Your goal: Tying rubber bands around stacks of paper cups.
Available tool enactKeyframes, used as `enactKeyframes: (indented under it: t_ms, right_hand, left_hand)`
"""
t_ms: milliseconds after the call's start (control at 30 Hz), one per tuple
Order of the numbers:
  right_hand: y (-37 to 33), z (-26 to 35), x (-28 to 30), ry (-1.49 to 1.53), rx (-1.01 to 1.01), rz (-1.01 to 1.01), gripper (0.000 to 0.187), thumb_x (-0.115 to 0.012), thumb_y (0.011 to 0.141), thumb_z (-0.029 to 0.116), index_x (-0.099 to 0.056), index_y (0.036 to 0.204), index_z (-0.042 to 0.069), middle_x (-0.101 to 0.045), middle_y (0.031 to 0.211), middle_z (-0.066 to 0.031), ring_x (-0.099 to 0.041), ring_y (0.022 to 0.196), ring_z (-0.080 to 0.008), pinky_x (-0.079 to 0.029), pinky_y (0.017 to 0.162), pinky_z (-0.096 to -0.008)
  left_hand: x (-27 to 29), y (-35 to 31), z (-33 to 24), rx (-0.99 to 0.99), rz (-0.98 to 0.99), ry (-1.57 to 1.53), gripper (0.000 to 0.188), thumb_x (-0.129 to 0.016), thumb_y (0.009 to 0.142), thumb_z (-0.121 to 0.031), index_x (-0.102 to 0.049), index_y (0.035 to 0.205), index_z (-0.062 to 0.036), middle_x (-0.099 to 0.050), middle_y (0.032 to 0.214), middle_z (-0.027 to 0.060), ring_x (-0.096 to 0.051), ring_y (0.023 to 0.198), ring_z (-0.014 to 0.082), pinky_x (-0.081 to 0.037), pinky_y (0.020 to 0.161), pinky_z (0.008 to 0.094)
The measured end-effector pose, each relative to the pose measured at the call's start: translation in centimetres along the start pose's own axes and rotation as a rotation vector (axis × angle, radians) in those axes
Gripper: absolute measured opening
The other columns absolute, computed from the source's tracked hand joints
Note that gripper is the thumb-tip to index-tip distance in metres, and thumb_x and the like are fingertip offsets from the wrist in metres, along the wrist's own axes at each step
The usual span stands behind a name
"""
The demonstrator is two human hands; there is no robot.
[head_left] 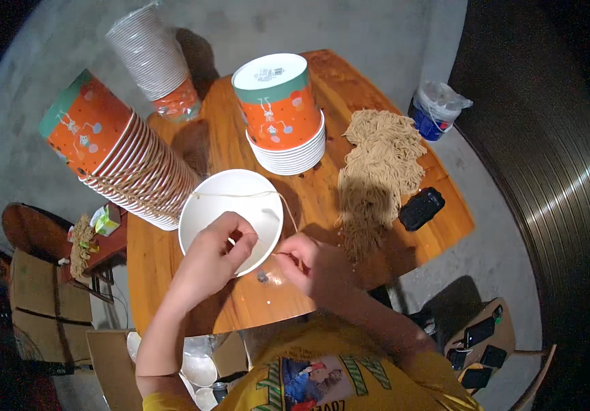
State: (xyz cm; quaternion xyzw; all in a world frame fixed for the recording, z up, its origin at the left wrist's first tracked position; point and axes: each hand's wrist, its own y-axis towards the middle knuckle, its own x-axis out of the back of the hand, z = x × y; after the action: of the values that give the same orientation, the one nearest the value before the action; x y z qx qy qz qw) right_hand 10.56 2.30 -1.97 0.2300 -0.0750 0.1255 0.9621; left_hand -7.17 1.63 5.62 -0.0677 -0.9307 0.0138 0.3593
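Observation:
A white paper bucket [234, 183] stands mouth up in front of me. A thin beige cord [286, 203] runs across its mouth, over the right rim and down toward my right hand. My left hand [221, 248] is over the bucket's near side, thumb and forefinger pinched together; what lies between them is too small to make out. Just right of the bucket, my right hand [306, 266] is closed with the cord between thumb and fingers. To the left leans a tall stack of orange and green paper buckets [127, 154], with cord strung along its nested rims.
A shorter upside-down bucket stack [281, 113] stands behind, a plastic-wrapped stack [154, 61] at back left. A heap of beige cords [380, 164] and a black tray [421, 209] lie right on the wooden table [336, 75]. A blue-white pail [437, 109] sits beyond the table.

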Motion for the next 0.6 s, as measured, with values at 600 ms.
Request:
enactKeyframes:
  t_ms: [600]
  right_hand:
    - [4.3, 1.8, 5.5, 0.298, -0.34, 0.535, 0.016, -0.059, 0.09, 0.019, -0.056, 0.094, 0.004, -0.06, 0.082, -0.0011, -0.053, 0.076, -0.0083, -0.044, 0.072, -0.025]
  left_hand:
    - [-0.5, 1.6, -0.3, 0.071, 0.287, -0.55, 0.018, -0.061, 0.088, -0.014, -0.056, 0.1, -0.0023, -0.058, 0.084, -0.0007, -0.05, 0.073, 0.007, -0.042, 0.068, 0.0211]
